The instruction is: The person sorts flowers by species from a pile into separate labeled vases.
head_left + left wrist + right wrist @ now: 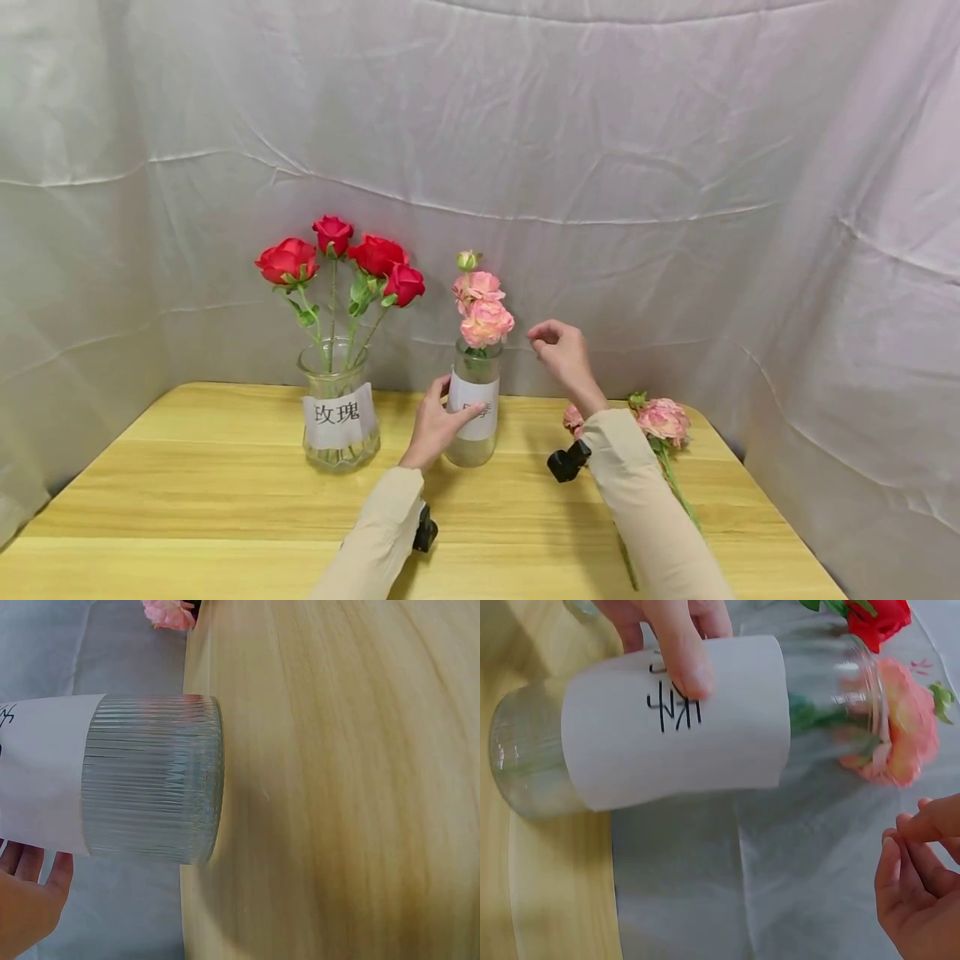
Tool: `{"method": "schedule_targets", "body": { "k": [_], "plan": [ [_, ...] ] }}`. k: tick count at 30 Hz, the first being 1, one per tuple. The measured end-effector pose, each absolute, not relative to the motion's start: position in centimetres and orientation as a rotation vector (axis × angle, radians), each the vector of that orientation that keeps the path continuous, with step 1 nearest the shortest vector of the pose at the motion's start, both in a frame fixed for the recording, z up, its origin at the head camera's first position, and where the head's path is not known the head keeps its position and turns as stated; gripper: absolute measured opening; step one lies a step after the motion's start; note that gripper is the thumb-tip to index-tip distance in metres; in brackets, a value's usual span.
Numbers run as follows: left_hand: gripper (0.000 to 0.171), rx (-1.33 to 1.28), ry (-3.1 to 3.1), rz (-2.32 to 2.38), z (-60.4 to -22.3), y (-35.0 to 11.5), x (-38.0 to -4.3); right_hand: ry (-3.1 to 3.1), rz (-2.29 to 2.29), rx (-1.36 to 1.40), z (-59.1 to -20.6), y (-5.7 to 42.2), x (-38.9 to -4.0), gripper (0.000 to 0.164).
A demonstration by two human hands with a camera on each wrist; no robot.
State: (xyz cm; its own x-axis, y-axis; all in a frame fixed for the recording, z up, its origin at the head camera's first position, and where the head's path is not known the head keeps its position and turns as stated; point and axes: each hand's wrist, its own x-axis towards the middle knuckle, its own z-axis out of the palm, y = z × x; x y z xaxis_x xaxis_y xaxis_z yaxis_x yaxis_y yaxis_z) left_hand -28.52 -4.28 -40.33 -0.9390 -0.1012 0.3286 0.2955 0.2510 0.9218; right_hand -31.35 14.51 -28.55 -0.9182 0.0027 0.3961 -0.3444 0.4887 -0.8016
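My left hand [435,427] grips a slim ribbed glass vase [471,451] around its paper label, thumb lying across the front. In the right wrist view the thumb [688,664] partly covers the black writing. Pink, rose-like flowers [487,323] with a green bud stand in the vase, their heads above its mouth. To the right of those blooms is my right hand [567,360], raised in the air. Its fingers are loosely bent, thumb near the fingertips, and nothing shows between them in the right wrist view.
A wider glass vase [341,454] with several red roses [377,254] and a labelled front stands to the left. More pink flowers [663,419] lie on the wooden table [225,500] at right, partly behind the right forearm. A grey curtain [600,167] hangs behind.
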Motion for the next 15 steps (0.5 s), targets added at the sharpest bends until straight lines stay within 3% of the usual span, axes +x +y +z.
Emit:
{"method": "schedule_targets", "body": {
  "k": [15],
  "plan": [
    [0.069,-0.167,-2.209,-1.755,-40.4,-4.2,-28.6,-2.603,1.360,0.458,-27.3,20.9,-31.1,0.023]
  ]
}}
